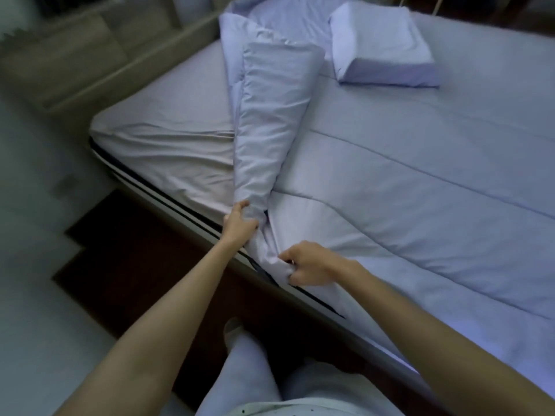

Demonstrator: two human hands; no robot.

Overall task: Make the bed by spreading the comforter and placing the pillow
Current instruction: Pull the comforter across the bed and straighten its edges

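Note:
A pale lilac comforter lies over the right part of the bed. One part of it is folded back into a long bunched strip running from the near edge toward the head. My left hand grips the lower end of that strip. My right hand pinches the comforter's corner at the mattress edge. A rectangular pillow in matching cloth lies flat near the head of the bed, to the right of the strip.
The fitted sheet shows bare and wrinkled on the left part of the mattress. A beige headboard ledge runs along the far left. A dark floor strip lies beside the bed frame. My legs stand at the bed's near side.

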